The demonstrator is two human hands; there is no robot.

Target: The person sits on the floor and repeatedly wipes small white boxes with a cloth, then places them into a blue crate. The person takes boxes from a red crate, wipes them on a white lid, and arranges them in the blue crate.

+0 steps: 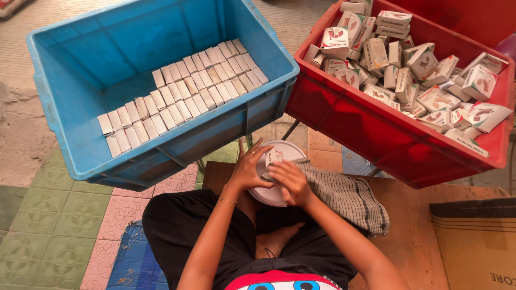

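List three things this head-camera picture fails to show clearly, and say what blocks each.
1. Small box: mostly covered by the left hand and right hand.
2. White round lid: lower part hidden by hands and checked cloth.
3. Cardboard carton: cut off by the right and bottom edges.

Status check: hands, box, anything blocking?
Left hand and right hand both on one small box, over white lid. Checked cloth under right wrist. Nothing blocking.
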